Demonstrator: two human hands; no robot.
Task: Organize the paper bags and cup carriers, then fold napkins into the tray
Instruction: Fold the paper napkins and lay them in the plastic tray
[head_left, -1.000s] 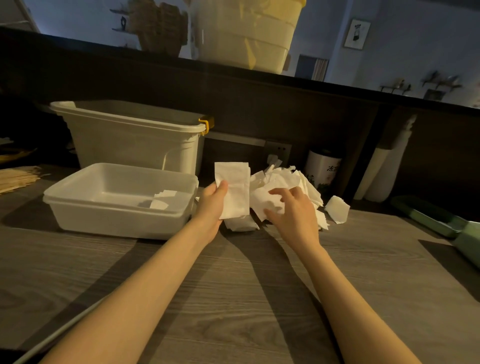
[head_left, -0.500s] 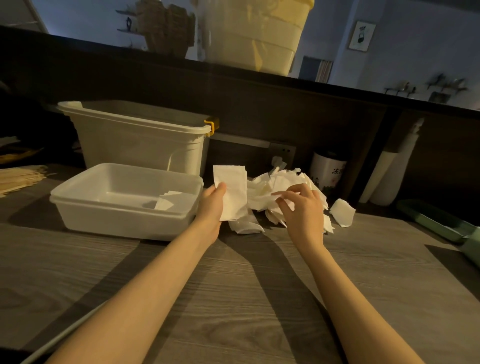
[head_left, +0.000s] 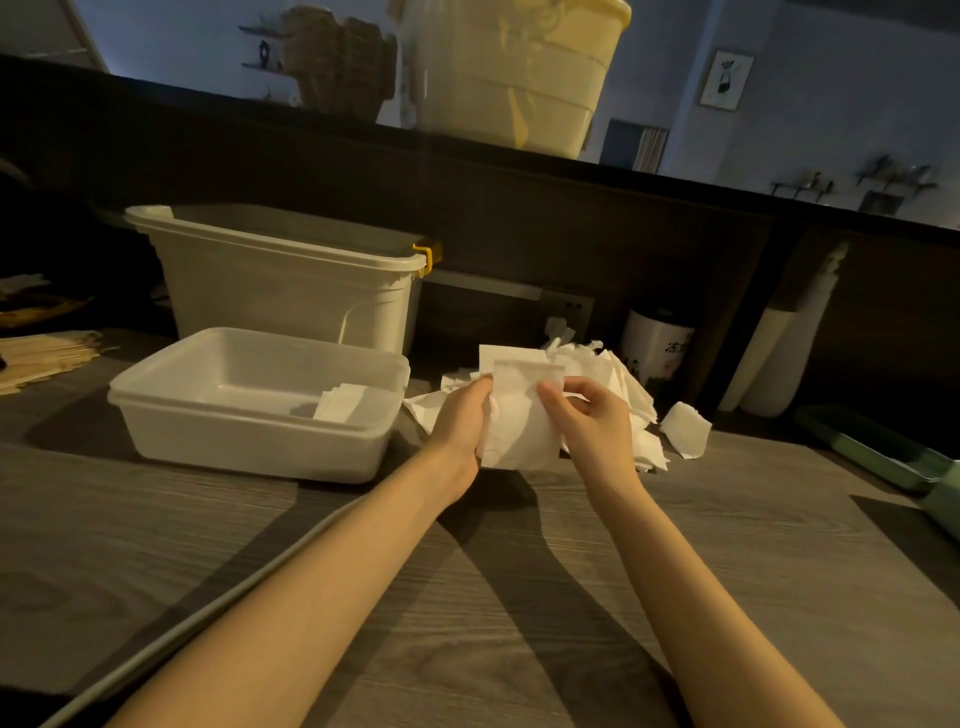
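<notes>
White napkin held upright at centre; napkin pile at 3 o'clock; tray at 9 o'clock holds folded napkins.

Dim light falls on a grey wood-grain counter. Behind it stands a dark panel. A framed picture hangs on the bluish wall.

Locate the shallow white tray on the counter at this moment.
In the head view, the shallow white tray sits left of centre, in front of the tall bin, left of both hands.
</notes>
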